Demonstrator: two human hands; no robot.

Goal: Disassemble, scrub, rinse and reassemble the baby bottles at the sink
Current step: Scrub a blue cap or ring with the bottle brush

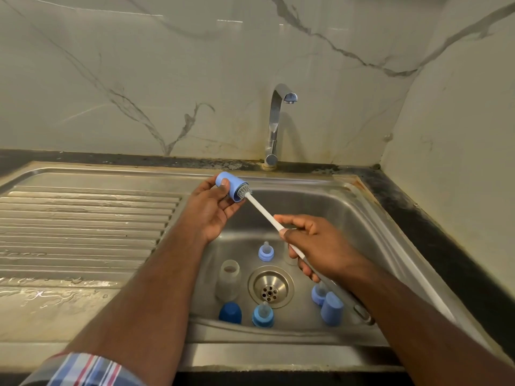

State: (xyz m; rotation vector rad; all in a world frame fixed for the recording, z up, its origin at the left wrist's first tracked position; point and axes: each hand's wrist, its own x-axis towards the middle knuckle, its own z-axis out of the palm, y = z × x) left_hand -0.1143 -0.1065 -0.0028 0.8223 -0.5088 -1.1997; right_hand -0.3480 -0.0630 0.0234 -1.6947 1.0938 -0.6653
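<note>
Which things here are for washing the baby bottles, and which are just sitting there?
For the job:
- light blue cap, held in left hand
- bottle brush, held in right hand
- clear bottle
- nipple rings
- dark blue cap
- sink
- tap, not running

Just there:
- draining board
- marble wall

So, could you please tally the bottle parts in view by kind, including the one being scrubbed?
Caps: 3, the light blue cap held in the left hand, the dark blue cap and the light blue cap in the basin.
Teat rings: 3.
Clear bottle bodies: 1.
Total: 7.
</note>
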